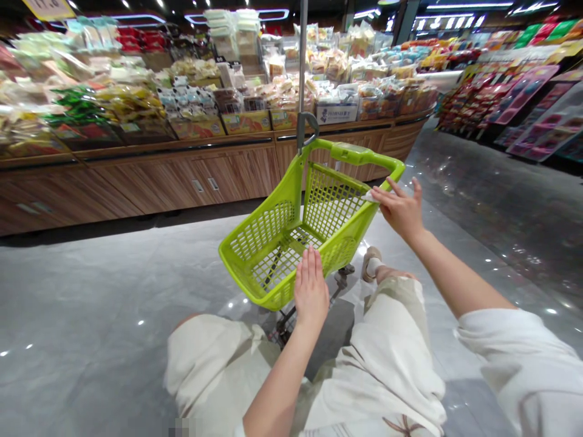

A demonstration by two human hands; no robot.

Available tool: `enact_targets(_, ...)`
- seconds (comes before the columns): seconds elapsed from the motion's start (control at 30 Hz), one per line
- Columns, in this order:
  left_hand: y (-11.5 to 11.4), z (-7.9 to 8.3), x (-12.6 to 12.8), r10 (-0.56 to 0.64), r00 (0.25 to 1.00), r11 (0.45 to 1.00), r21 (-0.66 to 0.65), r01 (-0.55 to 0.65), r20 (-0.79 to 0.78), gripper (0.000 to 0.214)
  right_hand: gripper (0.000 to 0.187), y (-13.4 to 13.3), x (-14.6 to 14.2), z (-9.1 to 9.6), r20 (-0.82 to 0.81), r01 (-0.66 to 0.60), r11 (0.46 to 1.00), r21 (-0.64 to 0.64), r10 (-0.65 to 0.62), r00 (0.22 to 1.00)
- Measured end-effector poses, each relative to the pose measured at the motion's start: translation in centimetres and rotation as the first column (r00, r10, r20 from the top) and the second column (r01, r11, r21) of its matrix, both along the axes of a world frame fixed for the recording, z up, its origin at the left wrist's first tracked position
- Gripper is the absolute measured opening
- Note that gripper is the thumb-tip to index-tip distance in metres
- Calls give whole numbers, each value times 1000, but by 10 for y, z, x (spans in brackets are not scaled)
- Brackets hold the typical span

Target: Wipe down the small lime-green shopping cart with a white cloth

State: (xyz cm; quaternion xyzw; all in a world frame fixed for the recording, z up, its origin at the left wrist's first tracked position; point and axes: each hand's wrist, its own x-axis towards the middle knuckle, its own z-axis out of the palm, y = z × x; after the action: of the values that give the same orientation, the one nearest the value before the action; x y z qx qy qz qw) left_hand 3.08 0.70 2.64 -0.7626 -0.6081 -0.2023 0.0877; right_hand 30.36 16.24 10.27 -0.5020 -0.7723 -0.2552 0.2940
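A green plastic shopping cart (255, 295) with latticed sides stands before my knees, and its basket holds nothing. My left hand (312, 291) lies over the near side of the basket's rim, its fingers stretched out flat and nothing in it. Farther right, my right hand (403, 211) is at the rim just below the cart's handle (355, 153). A small white tissue (368, 196) is pinned under its fingertips against the green plastic, while some of the other fingers lift away. Much of the tissue is hidden by the hand.
A wood-panelled display counter (182, 176) with packaged snacks runs behind the cart. A grey upright pole (303, 67) with a hook rises at the cart's far side. More goods hang on racks (483, 97) at the right. Glossy grey floor (91, 303) surrounds the cart.
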Motion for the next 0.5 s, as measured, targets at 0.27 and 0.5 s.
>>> enact_targets(0.27,1,-1,3,10,1000,1000,5,-10,-20,81,55,-80,-124,-53,-58,-249,953,-171,242,968)
enact_targets(0.5,1,-1,-5,-15,1000,1000,22,15,-13,80,42,-46,-67,-23,115,-229,962,-152,247,962)
